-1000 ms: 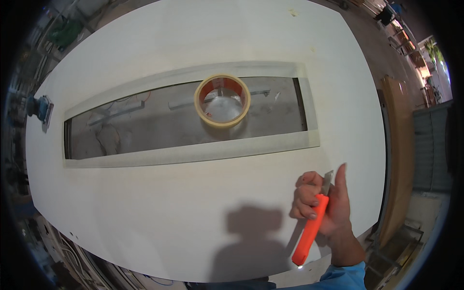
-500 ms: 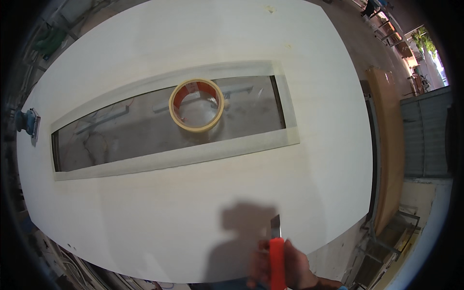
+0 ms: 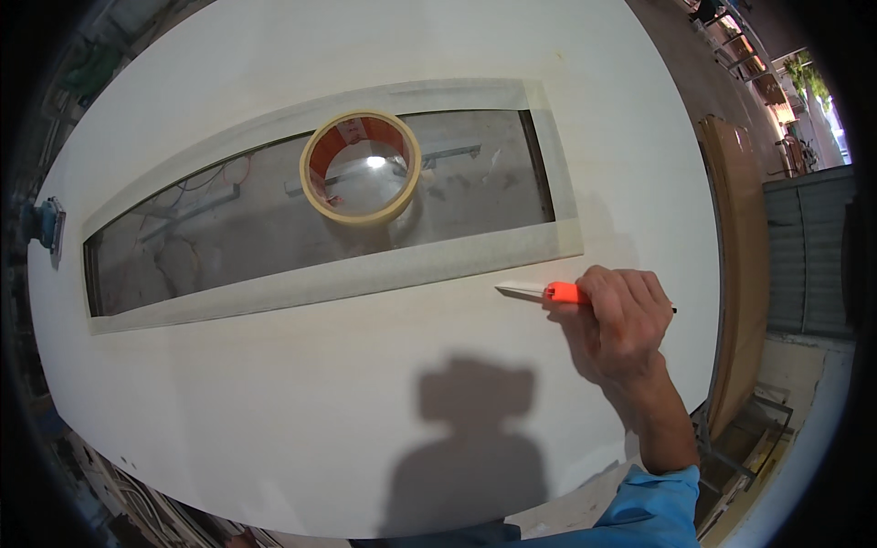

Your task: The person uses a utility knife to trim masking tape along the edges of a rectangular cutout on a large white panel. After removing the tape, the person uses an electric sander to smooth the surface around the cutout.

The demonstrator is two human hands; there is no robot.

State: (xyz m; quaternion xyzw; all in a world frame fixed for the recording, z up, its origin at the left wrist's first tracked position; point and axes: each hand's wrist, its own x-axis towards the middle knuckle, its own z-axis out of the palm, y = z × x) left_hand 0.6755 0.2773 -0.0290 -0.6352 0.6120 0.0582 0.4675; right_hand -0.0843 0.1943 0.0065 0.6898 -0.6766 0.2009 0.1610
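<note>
I am gripping an orange knife in my right hand, my fingers curling closed around its handle, back of the hand facing up. The knife is pointing to my left, its blade leading; its long axis is running nearly sideways, with the tip a little farther from me than the butt. I am holding it over the white panel, just below the right end of the pale tape border; I cannot tell whether the tip is touching the panel. That border is framing a long, see-through window, and a tape roll is resting on the pane. A blue sander is standing at the panel's left edge. I cannot tell what my left hand is doing.
</note>
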